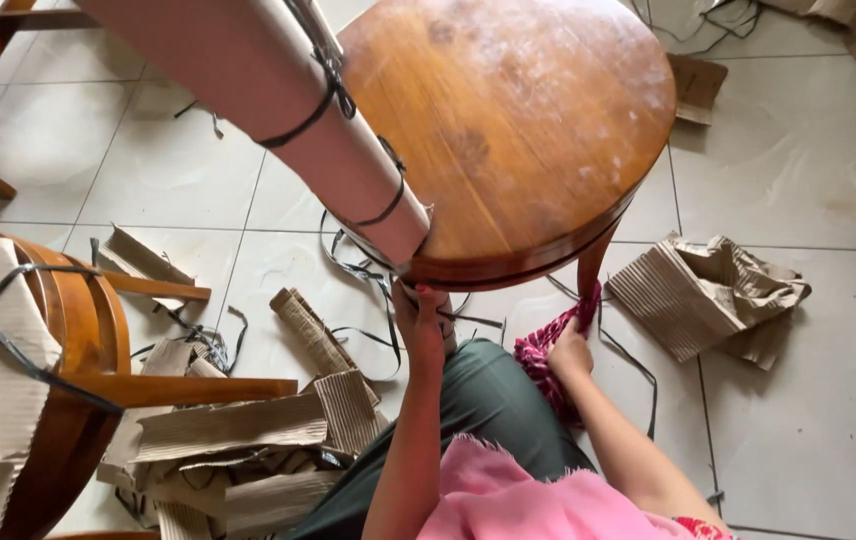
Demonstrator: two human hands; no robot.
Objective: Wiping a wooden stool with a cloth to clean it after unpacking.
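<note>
Gripping a red cloth (548,352), the right hand (570,350) is wiping the chair (518,120) leg's foot beneath the seat, while the left hand (420,322) is clasping the seat's cardboard-wrapped leg (348,165), angling up-left.

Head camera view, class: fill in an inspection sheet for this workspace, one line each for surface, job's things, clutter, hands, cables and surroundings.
Surface: pale tiled floor, littered.
Job's things: round-seated wooden chair, its seat dusty and smudged; one part still wrapped in corrugated cardboard wrap bound with black straps; red patterned cloth against a chair leg.
Clutter: torn cardboard pieces lower left, a crumpled cardboard sheet on the right, loose black strapping.
Hands: left hand grips under the seat edge; right hand holds the cloth.
Cables: nothing seen for certain.
Surroundings: second wooden chair, partly wrapped, at left.
</note>
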